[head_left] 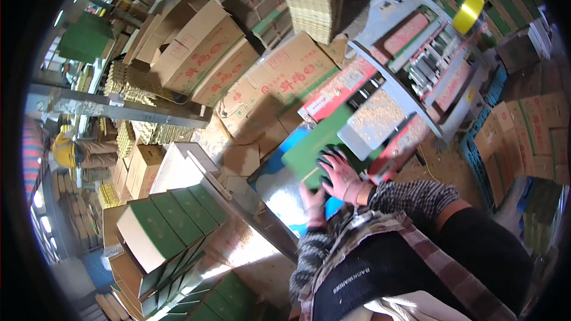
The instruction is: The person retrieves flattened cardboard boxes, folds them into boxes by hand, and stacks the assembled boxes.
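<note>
A green carton (pixel 312 153) lies at the mouth of a carton-taping machine (pixel 410 92), partly over a blue-and-white work surface (pixel 284 197). On its near side rests my right hand (pixel 344 178), in a pink glove with dark fingertips, its fingers spread and stretched out over the green cardboard. My left hand (pixel 313 205) is beside it, at the carton's near left edge. Motion smears its fingers, so I cannot make out whether they grip that edge. Checked sleeves cover both forearms.
A yellow tape roll (pixel 468 12) sits atop the machine. Green cartons (pixel 172 217) are stacked at lower left. Large brown cartons (pixel 285 74) and a stack of egg trays (pixel 312 0) stand beyond. Another person in yellow (pixel 65 150) is at far left.
</note>
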Available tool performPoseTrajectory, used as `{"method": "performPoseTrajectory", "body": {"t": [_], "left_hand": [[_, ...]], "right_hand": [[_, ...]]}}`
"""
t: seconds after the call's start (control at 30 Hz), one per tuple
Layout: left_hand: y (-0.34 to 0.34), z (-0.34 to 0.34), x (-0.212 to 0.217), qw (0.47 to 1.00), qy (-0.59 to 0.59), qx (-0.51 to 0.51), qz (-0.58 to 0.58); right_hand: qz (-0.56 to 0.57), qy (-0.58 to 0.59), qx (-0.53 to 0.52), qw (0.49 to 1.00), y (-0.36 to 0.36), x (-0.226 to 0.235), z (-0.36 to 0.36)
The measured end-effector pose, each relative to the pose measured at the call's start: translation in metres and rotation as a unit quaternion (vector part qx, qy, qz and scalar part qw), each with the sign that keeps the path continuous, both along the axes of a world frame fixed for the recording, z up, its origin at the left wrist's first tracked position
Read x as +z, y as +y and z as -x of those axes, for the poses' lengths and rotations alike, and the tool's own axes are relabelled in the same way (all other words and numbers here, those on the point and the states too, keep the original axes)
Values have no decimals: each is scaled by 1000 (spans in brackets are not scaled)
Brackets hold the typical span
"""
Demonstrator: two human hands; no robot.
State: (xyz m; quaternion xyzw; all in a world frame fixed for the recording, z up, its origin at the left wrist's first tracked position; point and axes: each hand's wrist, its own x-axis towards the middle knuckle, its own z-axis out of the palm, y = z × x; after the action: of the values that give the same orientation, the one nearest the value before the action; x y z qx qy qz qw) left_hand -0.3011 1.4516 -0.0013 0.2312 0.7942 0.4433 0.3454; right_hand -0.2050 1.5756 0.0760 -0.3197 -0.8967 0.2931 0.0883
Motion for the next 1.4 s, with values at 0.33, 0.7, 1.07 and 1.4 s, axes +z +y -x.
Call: {"method": "performPoseTrajectory", "body": {"t": [0.33,0.7,1.07,1.4], "left_hand": [[-173,207,306,490,825,269,88],[-74,97,369,576,788,208,-69],[-86,42,32,903,262,205,273],[-53,24,-71,961,-168,196,-99]], "right_hand": [[392,263,-2,882,-46,85,199],[834,301,128,444,-63,169,238],[512,249,-313,760,41,-66,47],[-61,-47,61,995,4,-19,-11]]}}
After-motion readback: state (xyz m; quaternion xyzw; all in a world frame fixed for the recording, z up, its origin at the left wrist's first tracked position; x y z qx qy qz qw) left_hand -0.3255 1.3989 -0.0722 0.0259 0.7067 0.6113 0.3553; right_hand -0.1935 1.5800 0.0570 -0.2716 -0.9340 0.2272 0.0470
